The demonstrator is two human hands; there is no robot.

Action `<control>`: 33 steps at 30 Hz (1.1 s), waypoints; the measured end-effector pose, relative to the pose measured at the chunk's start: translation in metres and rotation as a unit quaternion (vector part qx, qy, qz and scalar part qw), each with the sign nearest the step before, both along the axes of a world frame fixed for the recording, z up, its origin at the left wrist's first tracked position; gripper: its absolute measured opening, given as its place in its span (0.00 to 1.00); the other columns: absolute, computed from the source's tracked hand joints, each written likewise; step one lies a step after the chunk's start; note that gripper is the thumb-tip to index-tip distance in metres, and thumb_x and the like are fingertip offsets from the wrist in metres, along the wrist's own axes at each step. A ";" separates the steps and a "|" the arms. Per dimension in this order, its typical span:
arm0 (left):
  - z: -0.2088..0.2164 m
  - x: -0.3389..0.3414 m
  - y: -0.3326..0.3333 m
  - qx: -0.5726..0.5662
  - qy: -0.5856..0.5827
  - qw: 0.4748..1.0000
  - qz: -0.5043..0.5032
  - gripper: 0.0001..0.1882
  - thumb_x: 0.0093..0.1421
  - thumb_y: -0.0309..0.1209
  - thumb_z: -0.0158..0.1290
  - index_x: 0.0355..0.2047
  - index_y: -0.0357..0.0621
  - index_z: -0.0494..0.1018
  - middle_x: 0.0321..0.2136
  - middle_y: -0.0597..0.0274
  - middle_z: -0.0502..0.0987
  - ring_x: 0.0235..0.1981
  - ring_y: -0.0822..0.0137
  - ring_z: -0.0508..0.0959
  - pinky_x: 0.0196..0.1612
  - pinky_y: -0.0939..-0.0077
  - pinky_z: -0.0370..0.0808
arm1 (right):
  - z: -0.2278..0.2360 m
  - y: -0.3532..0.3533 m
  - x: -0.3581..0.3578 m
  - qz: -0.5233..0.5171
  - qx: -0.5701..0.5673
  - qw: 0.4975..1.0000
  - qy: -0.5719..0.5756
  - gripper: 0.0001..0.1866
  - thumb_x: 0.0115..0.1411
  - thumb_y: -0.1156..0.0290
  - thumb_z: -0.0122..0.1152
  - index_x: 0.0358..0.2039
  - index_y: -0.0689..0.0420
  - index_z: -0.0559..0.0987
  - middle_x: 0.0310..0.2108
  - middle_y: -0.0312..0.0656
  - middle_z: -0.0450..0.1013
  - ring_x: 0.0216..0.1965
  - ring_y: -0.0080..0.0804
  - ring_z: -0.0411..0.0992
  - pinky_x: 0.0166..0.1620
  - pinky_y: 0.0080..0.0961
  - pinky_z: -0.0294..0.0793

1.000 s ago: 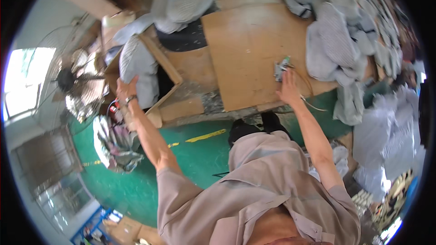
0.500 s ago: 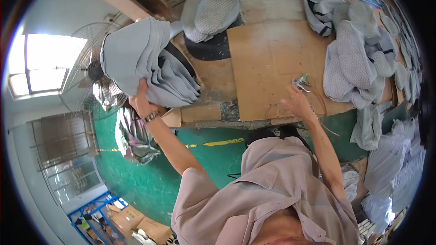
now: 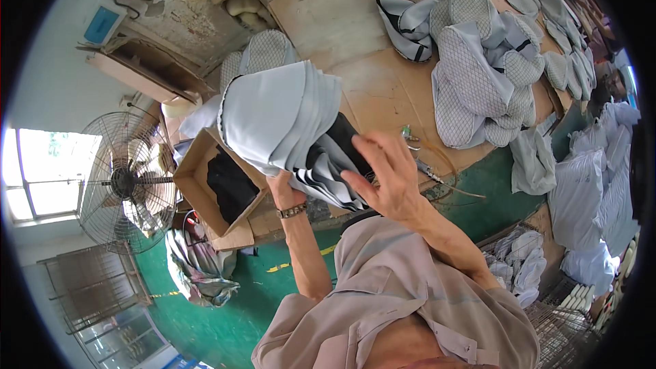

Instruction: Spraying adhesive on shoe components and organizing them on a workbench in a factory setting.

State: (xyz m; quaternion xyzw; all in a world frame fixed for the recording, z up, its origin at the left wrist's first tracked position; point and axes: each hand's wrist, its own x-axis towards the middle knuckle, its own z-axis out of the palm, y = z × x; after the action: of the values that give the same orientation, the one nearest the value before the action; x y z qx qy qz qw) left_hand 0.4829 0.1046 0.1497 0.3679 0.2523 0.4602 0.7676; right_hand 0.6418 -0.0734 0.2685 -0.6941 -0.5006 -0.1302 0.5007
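Observation:
A thick stack of grey fabric pieces (image 3: 270,113) with curved edges and dark undersides is held up over the front of the worktable. My left hand (image 3: 285,191) is closed round the stack's lower edge, and most of its fingers are hidden beneath the layers. By the stack's right side is my right hand (image 3: 387,176), with fingers apart and nothing gripped. Its fingertips are close to the dark edge of the pieces; whether they touch I cannot tell. Behind my right hand, a small green-capped tool (image 3: 408,134) lies partly hidden on the table beside a thin hose (image 3: 447,157).
Left of the stack stands an open cardboard box (image 3: 190,179) with black material (image 3: 231,183) inside. A wire-cage fan (image 3: 123,182) is beyond it. Quilted grey pieces (image 3: 471,82) are heaped at the right of the table (image 3: 383,89). White sacks (image 3: 577,178) stand far right.
My left hand has brought the grey stack rightward, away from the box, which now shows. My right hand has moved left from beside the tool to the stack. The view has shifted.

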 end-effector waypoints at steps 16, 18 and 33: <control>0.011 0.024 -0.054 0.069 0.219 0.971 0.066 0.31 0.45 0.21 0.70 0.51 0.37 0.73 0.43 0.59 0.80 0.43 0.66 0.79 0.49 0.69 0.76 | -0.028 0.014 0.024 0.199 -0.102 0.886 0.406 0.41 0.46 0.55 0.81 0.55 0.64 0.75 0.52 0.48 0.75 0.53 0.35 0.72 0.56 0.35 0.71; 0.016 0.025 -0.067 0.176 0.317 0.931 0.040 0.37 0.46 0.24 0.70 0.57 0.36 0.67 0.49 0.55 0.77 0.49 0.63 0.77 0.53 0.68 0.74 | -0.031 0.015 0.021 0.202 -0.118 0.870 0.433 0.41 0.46 0.57 0.82 0.56 0.64 0.74 0.52 0.47 0.75 0.52 0.32 0.72 0.56 0.34 0.72; -0.031 -0.006 -0.006 0.052 0.294 0.936 -0.188 0.43 0.51 0.34 0.56 0.67 0.31 0.56 0.57 0.48 0.69 0.55 0.58 0.72 0.61 0.68 0.68 | -0.098 0.013 0.059 0.270 0.106 0.547 0.785 0.40 0.50 0.74 0.69 0.64 0.64 0.65 0.53 0.48 0.75 0.50 0.41 0.77 0.56 0.37 0.78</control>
State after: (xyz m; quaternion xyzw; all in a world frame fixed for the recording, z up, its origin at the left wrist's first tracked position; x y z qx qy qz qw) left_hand 0.4766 0.0983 0.1184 0.5670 0.3682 0.1916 0.7115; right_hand 0.7007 -0.0603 0.1701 -0.2937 -0.0540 0.5556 0.7760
